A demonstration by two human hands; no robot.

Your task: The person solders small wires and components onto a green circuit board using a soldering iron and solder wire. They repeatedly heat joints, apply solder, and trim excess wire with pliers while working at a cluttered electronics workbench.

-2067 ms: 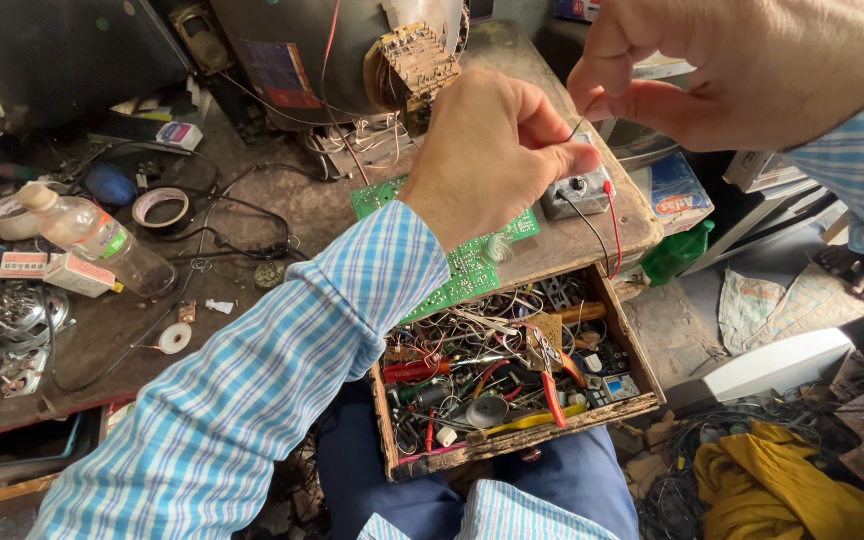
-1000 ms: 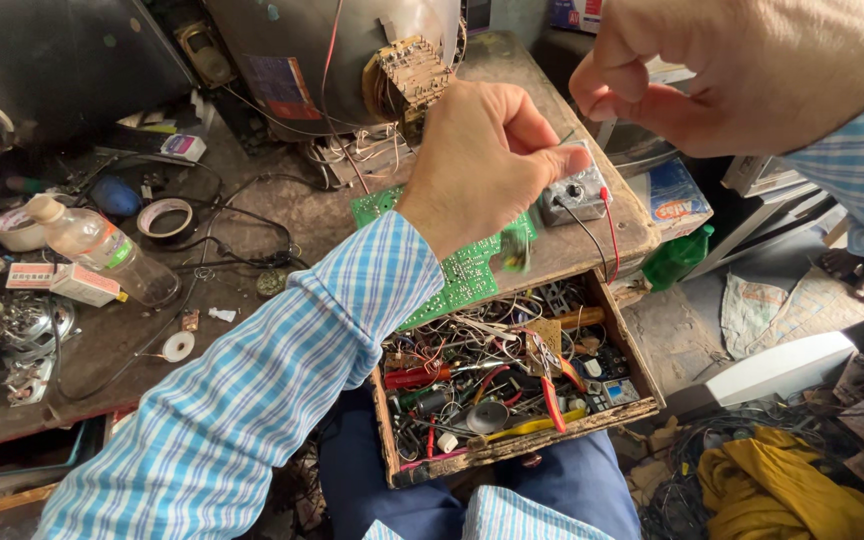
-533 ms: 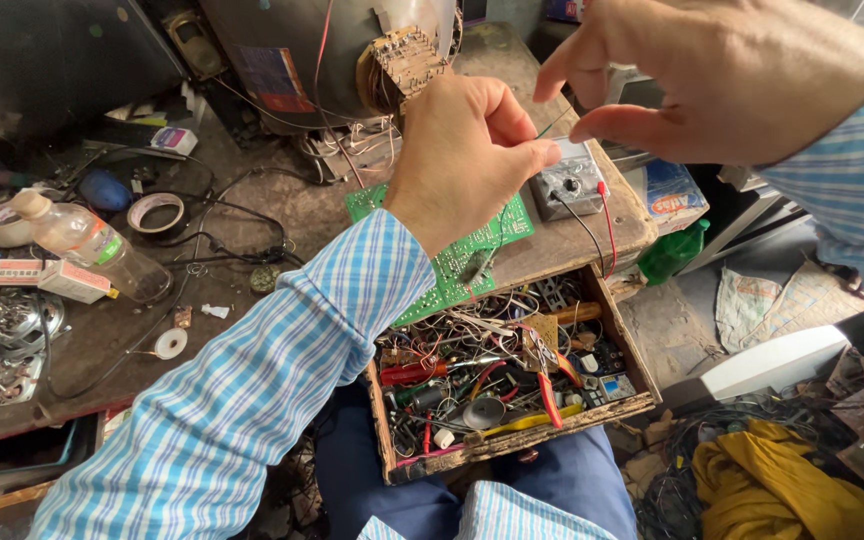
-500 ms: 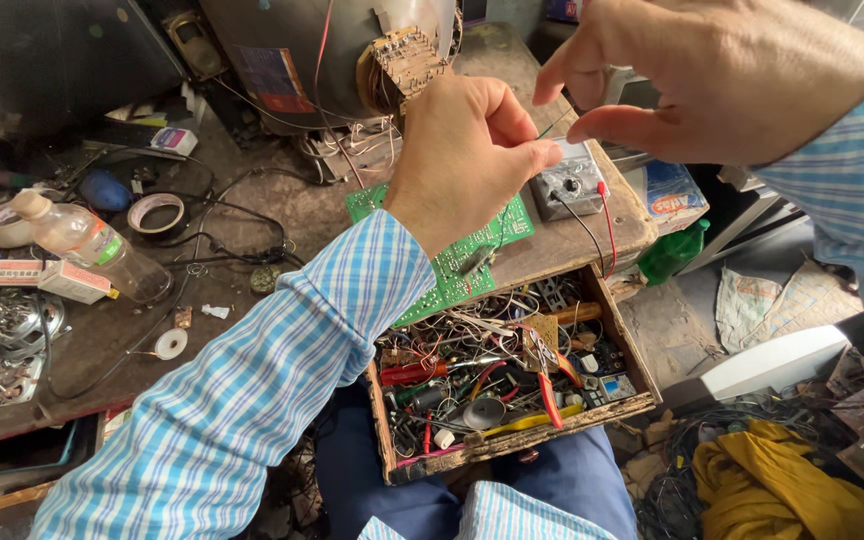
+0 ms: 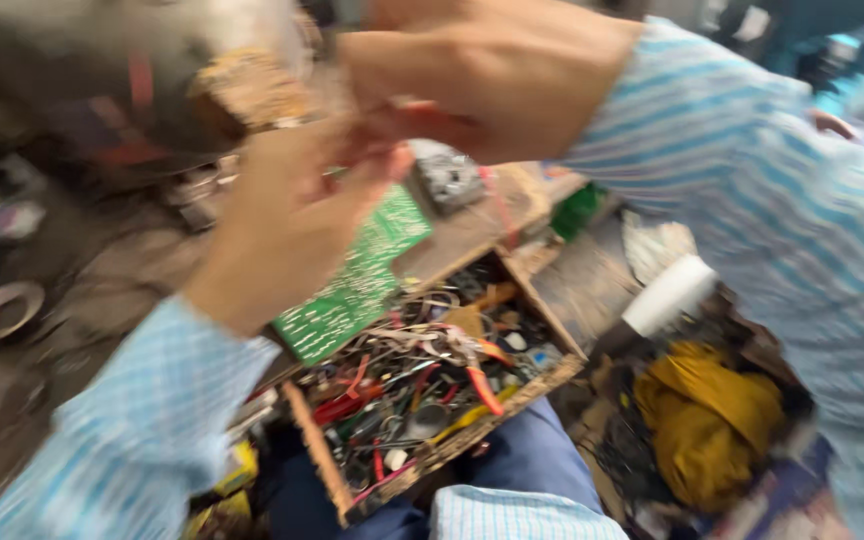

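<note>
Both hands' grip (image 5: 392, 130) above green board (image 5: 352, 280)

The circuit board (image 5: 357, 275) looks like matt green laminate. The open drawer (image 5: 542, 375) is rough, bare wood, holding plastic-sheathed wires (image 5: 402, 350) and red-handled pliers (image 5: 482, 385). The counter (image 5: 472, 225) is worn, dusty wood. Yellow cloth (image 5: 702, 420) lies crumpled; the sleeves are striped woven cotton.

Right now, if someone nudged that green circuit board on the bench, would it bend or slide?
The green circuit board looks flat and thin, so probably stiff and light. It lies tilted at the bench edge above the open wooden drawer, so a push might slide it in among the tangled wires. The picture is blurred, so this is uncertain.
</note>
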